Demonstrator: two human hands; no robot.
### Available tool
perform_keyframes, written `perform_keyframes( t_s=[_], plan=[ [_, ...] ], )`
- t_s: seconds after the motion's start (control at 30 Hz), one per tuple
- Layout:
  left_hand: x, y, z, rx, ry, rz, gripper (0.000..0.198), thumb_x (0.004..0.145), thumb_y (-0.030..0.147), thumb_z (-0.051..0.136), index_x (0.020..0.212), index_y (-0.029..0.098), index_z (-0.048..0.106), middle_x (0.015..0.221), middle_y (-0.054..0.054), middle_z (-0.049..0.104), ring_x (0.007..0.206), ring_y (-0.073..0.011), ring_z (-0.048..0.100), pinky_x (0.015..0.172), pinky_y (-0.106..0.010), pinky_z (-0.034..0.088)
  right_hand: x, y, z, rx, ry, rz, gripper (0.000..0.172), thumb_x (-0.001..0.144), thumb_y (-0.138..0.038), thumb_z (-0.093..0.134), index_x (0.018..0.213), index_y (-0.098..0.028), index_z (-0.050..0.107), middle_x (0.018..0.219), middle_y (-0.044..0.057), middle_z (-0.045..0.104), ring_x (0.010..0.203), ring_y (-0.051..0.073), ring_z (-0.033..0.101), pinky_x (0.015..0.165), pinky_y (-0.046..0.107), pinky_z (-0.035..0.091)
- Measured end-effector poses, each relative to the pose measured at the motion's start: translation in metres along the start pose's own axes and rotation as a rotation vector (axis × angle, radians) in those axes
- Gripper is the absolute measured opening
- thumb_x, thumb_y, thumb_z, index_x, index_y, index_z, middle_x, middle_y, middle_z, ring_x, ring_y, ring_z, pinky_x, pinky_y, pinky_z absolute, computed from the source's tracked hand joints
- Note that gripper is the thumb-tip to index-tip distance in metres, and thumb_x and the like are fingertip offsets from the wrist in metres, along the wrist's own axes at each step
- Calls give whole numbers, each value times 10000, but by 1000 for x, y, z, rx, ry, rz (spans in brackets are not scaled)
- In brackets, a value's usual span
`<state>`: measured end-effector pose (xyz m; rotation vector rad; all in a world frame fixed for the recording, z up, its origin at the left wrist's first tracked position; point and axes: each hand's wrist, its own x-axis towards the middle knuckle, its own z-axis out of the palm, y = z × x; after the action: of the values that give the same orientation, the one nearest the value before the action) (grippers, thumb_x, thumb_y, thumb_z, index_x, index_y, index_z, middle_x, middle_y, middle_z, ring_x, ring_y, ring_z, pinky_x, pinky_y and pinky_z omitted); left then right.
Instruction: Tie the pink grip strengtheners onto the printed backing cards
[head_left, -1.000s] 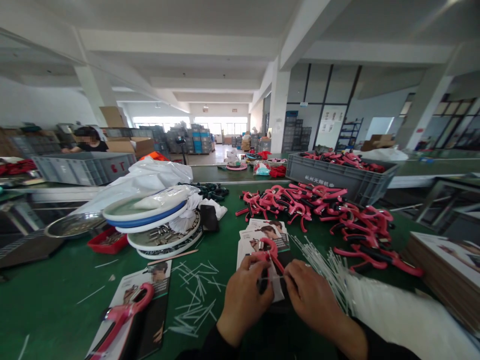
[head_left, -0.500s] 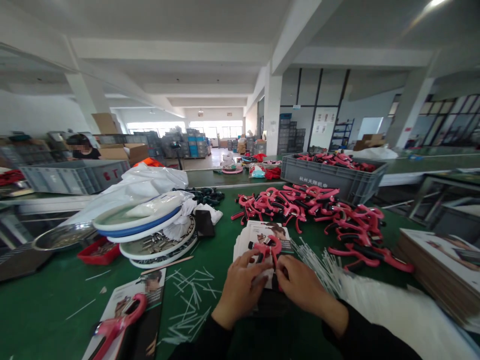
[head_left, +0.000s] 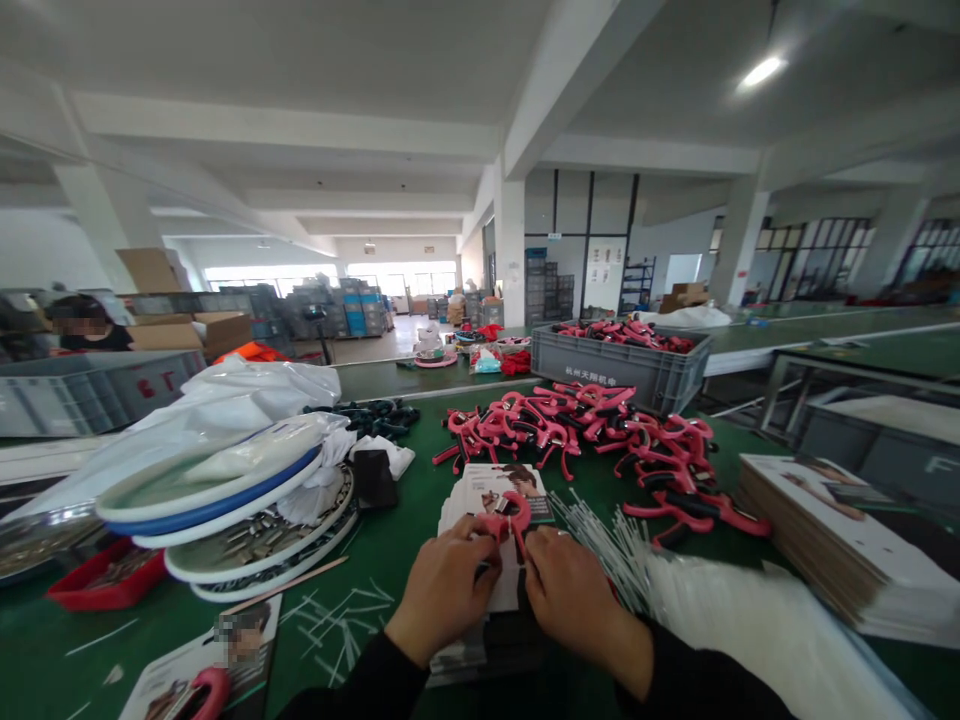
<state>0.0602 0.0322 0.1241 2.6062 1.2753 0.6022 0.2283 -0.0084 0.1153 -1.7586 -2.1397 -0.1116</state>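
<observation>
Near the green table's [head_left: 411, 508] front edge, the left hand [head_left: 446, 590] and right hand [head_left: 574, 600] both pinch the pink hand gripper [head_left: 508, 518] lying on the card stack [head_left: 480, 485]. Over the last second they have drawn closer together on it. Beyond lie the white ties [head_left: 611, 535], the loose gripper pile [head_left: 600, 430] and the grey crate [head_left: 622, 365].

Left grip [head_left: 444, 590], right grip [head_left: 574, 600] bare; black long sleeves [head_left: 697, 680].
</observation>
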Motion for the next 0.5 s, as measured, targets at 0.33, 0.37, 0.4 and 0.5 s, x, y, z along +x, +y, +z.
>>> perform_keyframes(
  t_s=[0.33, 0.37, 0.4, 0.5],
  plan=[
    [9, 19, -3, 24, -36, -220, 127, 669, 248, 542, 730, 234, 653, 938, -12, 608, 780, -166, 609, 683, -251, 422, -10, -4, 9, -56, 43, -58, 155, 807, -123, 403, 812, -158, 554, 820, 77, 593, 762, 192, 540, 658, 280, 335],
    [9, 20, -3, 21, -36, -234, 131, 665, 256, 549, 735, 236, 658, 943, -10, 610, 783, -164, 607, 684, -247, 422, -10, -4, 9, -53, 45, -60, 156, 807, -119, 400, 811, -158, 551, 815, 77, 591, 759, 194, 540, 658, 282, 334],
    [9, 20, -3, 18, -34, -244, 136, 664, 263, 553, 742, 240, 663, 950, -7, 612, 792, -163, 605, 688, -244, 422, -11, -4, 9, -48, 47, -62, 160, 806, -113, 396, 809, -158, 549, 808, 77, 587, 757, 195, 540, 659, 284, 334],
    [8, 19, -2, 5, -30, -265, 148, 665, 261, 556, 749, 251, 678, 947, 0, 623, 801, -160, 603, 699, -240, 427, -12, -3, 8, -31, 54, -65, 168, 805, -103, 389, 800, -157, 548, 790, 77, 579, 750, 198, 540, 658, 286, 334]
  ],
)
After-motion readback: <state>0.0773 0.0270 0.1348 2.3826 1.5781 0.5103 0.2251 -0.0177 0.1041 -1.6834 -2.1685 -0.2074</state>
